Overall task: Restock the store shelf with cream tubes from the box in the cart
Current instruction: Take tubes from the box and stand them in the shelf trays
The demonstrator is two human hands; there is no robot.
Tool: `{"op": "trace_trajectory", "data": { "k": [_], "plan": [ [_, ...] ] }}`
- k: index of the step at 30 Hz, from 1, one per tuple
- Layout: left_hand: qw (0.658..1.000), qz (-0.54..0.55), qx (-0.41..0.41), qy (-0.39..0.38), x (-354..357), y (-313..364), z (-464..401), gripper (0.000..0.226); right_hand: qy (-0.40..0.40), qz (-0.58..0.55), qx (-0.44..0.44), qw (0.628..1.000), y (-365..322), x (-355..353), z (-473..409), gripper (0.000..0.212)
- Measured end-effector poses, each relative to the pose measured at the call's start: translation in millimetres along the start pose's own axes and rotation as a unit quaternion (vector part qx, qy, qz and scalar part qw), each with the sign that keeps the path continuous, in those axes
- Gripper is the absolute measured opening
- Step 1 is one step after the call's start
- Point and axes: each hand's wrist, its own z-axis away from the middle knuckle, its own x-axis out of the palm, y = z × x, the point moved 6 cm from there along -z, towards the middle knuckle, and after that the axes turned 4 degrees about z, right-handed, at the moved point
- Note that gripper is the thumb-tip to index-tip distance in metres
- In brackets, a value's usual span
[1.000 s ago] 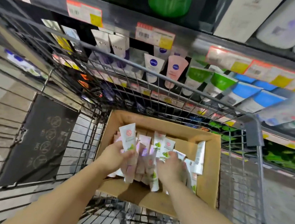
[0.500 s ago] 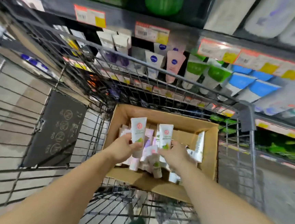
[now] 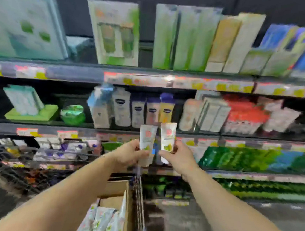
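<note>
Both bare arms reached forward and up in front of the dark store shelf (image 3: 146, 133), whose edge rail carried blurred red-and-yellow price tags (image 3: 67, 134). The left hand (image 3: 128, 154) was closed around the lower half of a white plastic cream tube with a red logo and green print (image 3: 147, 144), held upright with its flat crimped end on top. The right hand (image 3: 178, 157) was clamped the same way on a second white cream tube with the same red logo and green print (image 3: 167, 139), also upright and reaching slightly higher. The two tubes stood side by side, close together but with a narrow gap between them, and their tops overlapped the shelf rail in the picture; whether they touched the shelf could not be told.

Just above that rail, behind the tubes, stood a row of blurred white and yellow bottles with dark blue caps (image 3: 148, 109), and further left on the same level sat a round green jar (image 3: 73, 114).

Well below the shelf rail, between the forearms, the brown cardboard box (image 3: 117, 188) sat inside the wire shopping cart (image 3: 139, 193), against the cart's wire side. More white tubes with green print (image 3: 103, 221) lay packed in the box.

The whole picture was smeared by motion, so labels could not be read.
</note>
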Motion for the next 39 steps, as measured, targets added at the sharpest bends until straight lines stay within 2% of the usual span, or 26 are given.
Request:
{"op": "trace_trajectory", "data": {
  "k": [2,4,7,9,10,14,19,23,25,28,31,35,39],
  "plan": [
    [0.999,-0.026,0.045,-0.008,54.3,57.2,-7.1,0.017,0.037,-0.001,-0.022,0.999,3.2,-83.7,15.3,0.031],
    [0.997,-0.007,0.072,-0.021,114.2,113.1,-13.3,0.016,0.061,-0.014,-0.023,0.998,14.5,-166.5,33.5,0.033],
    [0.993,0.01,0.106,-0.058,211.2,191.5,-21.3,0.011,0.112,0.01,-0.02,0.993,39.9,-287.0,68.1,0.058],
    [0.982,0.019,0.159,-0.098,274.9,244.2,-27.8,0.004,0.159,0.02,-0.032,0.987,55.7,-364.8,87.4,0.05],
    [0.976,0.029,0.185,-0.109,304.6,269.9,-31.8,0.007,0.185,0.021,-0.034,0.982,64.0,-400.1,97.0,0.042],
    [0.963,0.007,0.238,-0.128,398.9,352.4,-48.2,0.012,0.274,0.006,-0.024,0.961,106.9,-512.7,124.0,0.04],
    [0.95,-0.042,0.292,-0.104,478.8,418.9,-88.7,0.02,0.333,-0.033,-0.012,0.942,150.9,-616.8,134.8,0.036],
    [0.942,-0.05,0.318,-0.091,525.4,464.3,-145.0,0.007,0.353,-0.027,-0.038,0.934,171.2,-694.8,105.9,0.038],
    [0.941,-0.037,0.326,-0.082,544.7,488.7,-181.5,0.009,0.364,-0.009,-0.043,0.93,177.2,-733.8,84.6,0.035],
    [0.942,-0.01,0.329,-0.068,576.3,530.8,-232.7,0.026,0.379,0.002,-0.034,0.925,187.2,-796.0,48.2,0.027],
    [0.938,-0.009,0.342,-0.057,614.0,570.2,-276.8,0.021,0.386,0.026,-0.036,0.921,193.0,-854.8,9.4,0.03],
    [0.939,-0.011,0.34,-0.047,659.6,603.0,-329.5,0.031,0.394,0.018,-0.045,0.918,202.7,-917.5,-44.7,0.026],
    [0.943,-0.036,0.332,-0.004,692.1,621.6,-372.2,0.024,0.358,0.03,-0.059,0.931,215.2,-960.7,-109.8,0.031]
  ]
}}
